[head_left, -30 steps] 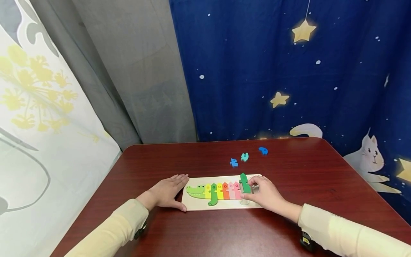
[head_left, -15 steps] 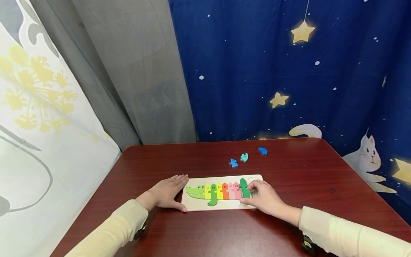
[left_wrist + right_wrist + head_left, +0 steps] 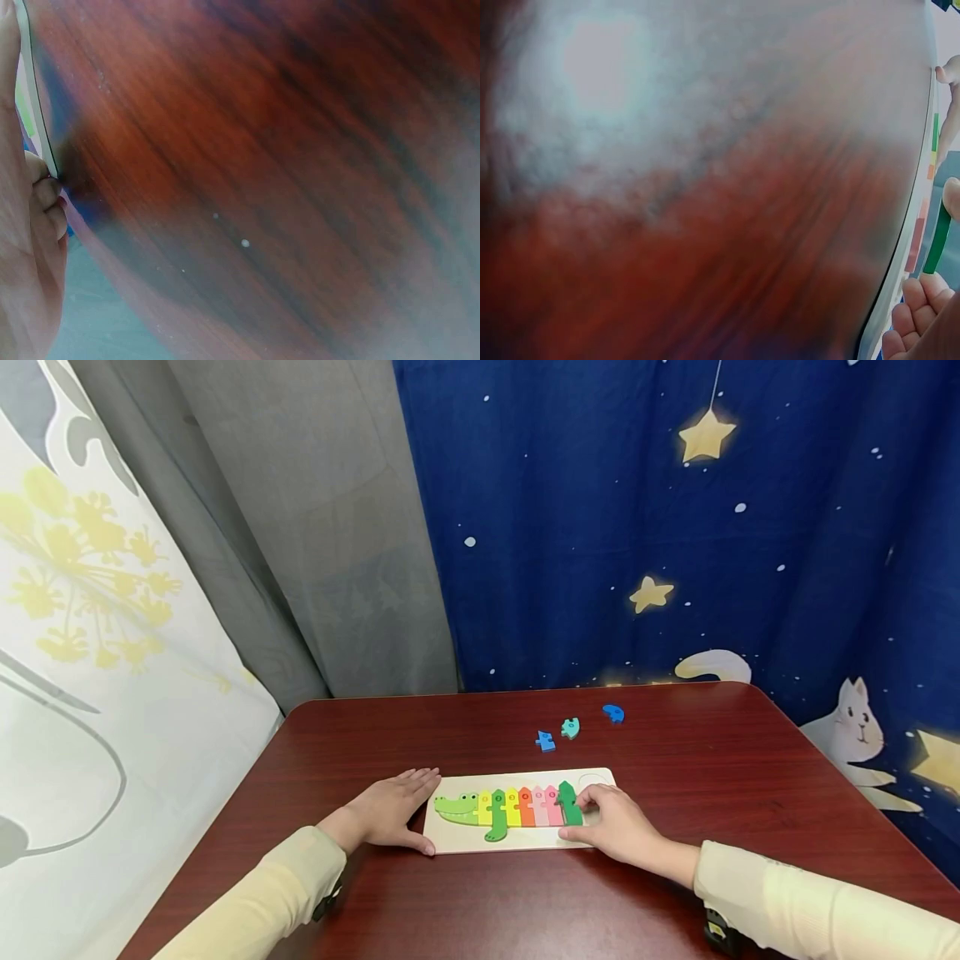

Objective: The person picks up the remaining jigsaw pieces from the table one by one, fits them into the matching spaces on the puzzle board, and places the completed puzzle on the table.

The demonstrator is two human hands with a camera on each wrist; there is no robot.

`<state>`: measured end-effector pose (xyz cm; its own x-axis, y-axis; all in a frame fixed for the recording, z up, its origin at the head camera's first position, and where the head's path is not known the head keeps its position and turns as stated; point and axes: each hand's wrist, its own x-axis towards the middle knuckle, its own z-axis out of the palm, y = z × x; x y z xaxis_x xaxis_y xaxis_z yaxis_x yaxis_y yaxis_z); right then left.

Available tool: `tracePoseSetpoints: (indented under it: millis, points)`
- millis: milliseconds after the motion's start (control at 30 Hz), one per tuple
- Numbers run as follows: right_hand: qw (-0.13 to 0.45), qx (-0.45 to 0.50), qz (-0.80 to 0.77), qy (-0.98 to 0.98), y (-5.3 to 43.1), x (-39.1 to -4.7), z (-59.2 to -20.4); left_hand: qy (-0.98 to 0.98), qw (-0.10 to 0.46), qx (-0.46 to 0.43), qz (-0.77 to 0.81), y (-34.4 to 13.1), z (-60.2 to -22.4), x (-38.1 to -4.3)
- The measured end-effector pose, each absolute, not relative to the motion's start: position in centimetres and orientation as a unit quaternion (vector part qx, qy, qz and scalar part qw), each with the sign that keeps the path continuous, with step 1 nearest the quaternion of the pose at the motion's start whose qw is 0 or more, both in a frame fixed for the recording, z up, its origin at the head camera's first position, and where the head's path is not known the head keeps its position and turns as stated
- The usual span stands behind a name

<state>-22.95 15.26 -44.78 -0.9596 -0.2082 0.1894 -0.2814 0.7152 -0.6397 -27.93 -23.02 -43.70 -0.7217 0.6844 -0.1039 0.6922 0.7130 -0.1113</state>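
A pale wooden puzzle board (image 3: 465,845) lies on the table, holding a crocodile of coloured pieces: a light green head (image 3: 456,808), then a row running yellow, green, orange and pink. Along the board's left end my left hand (image 3: 393,810) rests with its fingers straight and thumb at the front corner. My right hand (image 3: 622,822) pinches a dark green puzzle piece (image 3: 568,804) between thumb and fingers beside the last pink piece. From the right wrist, that green piece (image 3: 939,238) stands tilted over the board, spanning thumb to fingertips. Part of it is hidden behind the fingers.
Behind the board lie three loose puzzle pieces: a blue one (image 3: 546,742), a teal one (image 3: 571,727) and a darker blue, curved one (image 3: 613,713). The reddish-brown table (image 3: 360,727) ends at curtains at the back.
The right hand has brought the dark green piece slightly left and toward the person, lower in the head view, close against the pink piece. The left hand stays in place.
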Motion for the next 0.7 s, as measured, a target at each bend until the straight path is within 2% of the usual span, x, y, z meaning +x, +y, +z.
tracePoseSetpoints:
  millis: [700]
  points:
    - [0.044,0.141,0.339,-0.929,15.17,-23.01,-44.96,0.927,0.036,0.365,-0.077,-22.97,-43.69,-28.03]
